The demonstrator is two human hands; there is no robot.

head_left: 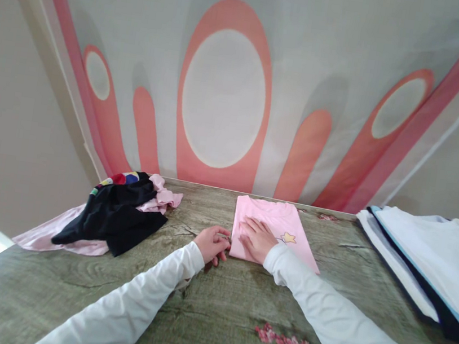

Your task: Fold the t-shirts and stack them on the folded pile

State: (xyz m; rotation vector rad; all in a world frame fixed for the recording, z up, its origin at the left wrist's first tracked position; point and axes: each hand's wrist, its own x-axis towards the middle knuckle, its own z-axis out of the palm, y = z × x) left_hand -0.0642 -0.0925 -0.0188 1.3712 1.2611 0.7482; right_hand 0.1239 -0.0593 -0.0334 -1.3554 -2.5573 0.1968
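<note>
A folded pink shirt [278, 221] with a small yellow star print lies on the wood-patterned table [211, 300], near the far edge. My right hand [257, 238] rests flat on the shirt's near left part, fingers stretched out. My left hand [211, 243] is curled at the shirt's near left edge, its fingertips pinching that edge. Both arms wear white sleeves.
A heap of unfolded clothes, a black garment [116, 213] over pink ones, sits at the far left. A stack of folded white and dark garments [426, 262] lies at the right edge. A grey and pink patterned cloth [223, 97] hangs behind the table.
</note>
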